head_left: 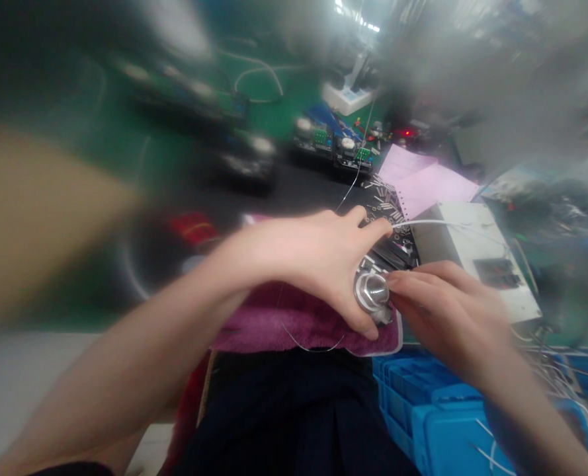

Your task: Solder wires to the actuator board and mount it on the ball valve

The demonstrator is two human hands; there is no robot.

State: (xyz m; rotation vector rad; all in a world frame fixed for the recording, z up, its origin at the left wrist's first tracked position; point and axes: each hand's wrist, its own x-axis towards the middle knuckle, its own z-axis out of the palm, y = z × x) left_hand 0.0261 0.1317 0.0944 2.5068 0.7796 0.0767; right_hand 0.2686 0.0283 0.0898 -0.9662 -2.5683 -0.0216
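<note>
My left hand (331,258) is wrapped round a silver metal fitting with a hex collar and a round threaded end (373,291), its thumb below and fingers above. At the right side of the fitting, the fingertips of my right hand (440,301) are pinched together close to its rim; what they hold, if anything, is hidden. Beneath the left hand lies a purple towel (274,324) with a pale edge. A thin white cable (422,222) runs from near the left fingertips to the right.
Loose screws and nuts (385,195) lie behind my hands. Farther back are small circuit boards (353,155), pink paper sheets (437,182) and a white power strip (348,96). To the right stands a white metal box (487,251); blue crates (447,423) sit below the table edge.
</note>
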